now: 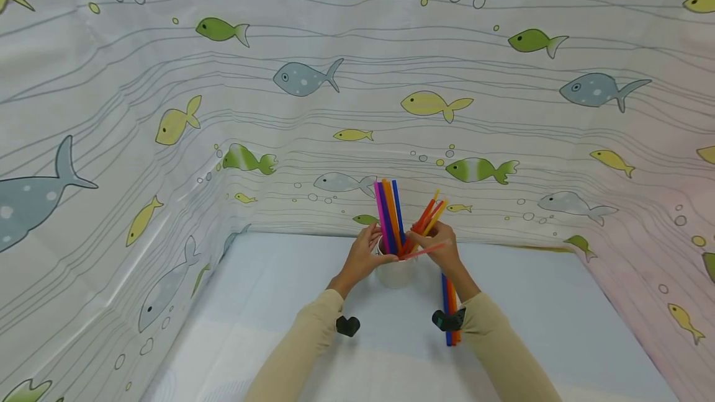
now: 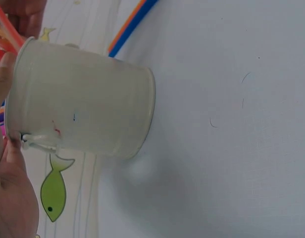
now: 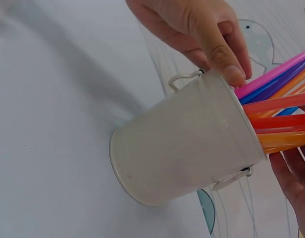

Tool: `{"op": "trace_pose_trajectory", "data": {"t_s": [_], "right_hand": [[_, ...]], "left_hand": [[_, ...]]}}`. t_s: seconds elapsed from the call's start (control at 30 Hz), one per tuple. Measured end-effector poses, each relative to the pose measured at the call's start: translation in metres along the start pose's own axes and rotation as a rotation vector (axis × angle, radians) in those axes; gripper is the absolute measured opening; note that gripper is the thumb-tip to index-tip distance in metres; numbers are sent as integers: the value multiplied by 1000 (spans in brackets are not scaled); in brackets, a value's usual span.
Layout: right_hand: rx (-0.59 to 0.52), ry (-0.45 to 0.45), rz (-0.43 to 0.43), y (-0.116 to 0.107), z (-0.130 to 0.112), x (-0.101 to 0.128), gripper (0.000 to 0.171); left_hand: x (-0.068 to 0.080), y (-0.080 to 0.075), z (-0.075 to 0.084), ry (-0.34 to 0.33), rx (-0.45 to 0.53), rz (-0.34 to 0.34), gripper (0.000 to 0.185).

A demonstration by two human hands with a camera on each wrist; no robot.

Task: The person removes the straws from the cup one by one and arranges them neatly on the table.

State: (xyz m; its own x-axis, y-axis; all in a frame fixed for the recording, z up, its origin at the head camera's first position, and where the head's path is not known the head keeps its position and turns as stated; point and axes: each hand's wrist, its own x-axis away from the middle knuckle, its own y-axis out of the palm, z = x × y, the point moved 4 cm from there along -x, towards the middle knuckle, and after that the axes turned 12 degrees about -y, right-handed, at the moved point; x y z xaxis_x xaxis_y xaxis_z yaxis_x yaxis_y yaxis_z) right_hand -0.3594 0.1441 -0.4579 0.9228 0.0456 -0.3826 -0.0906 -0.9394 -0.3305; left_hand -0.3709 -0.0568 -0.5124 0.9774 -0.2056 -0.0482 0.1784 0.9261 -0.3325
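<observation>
A small off-white metal bucket with loop handles on its sides stands on the table. My left hand grips its rim, thumb at the near edge, as the right wrist view shows. Pink, purple, orange and blue plastic straws lean inside the bucket, their tops high above the rim. At the right side of the mouth my right hand holds a bunch of red, orange and yellow straws, their lower ends at the opening. One pale red straw slants across the rim, apart from that bunch.
On the white table, more blue and orange straws lie lengthwise by my right forearm, partly hidden under it. A fish-patterned cloth hangs behind the table and along both sides. Dark bands with cameras sit on both wrists.
</observation>
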Motion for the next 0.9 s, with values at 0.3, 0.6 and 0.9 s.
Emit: {"op": "trace_pose_trajectory", "data": {"t_s": [0.3,0.6,0.9], "right_hand": [[-121,-7,-21,-1,7,-4,28],[-72,-2,0,-10,-8,-5,34],[-35,-66,47,-27,-25,-17,36]], "left_hand": [[1,0,4,5,-3,-1,101],[1,0,4,15,-6,-8,102],[1,-1,3,10,1,-4,104]]}}
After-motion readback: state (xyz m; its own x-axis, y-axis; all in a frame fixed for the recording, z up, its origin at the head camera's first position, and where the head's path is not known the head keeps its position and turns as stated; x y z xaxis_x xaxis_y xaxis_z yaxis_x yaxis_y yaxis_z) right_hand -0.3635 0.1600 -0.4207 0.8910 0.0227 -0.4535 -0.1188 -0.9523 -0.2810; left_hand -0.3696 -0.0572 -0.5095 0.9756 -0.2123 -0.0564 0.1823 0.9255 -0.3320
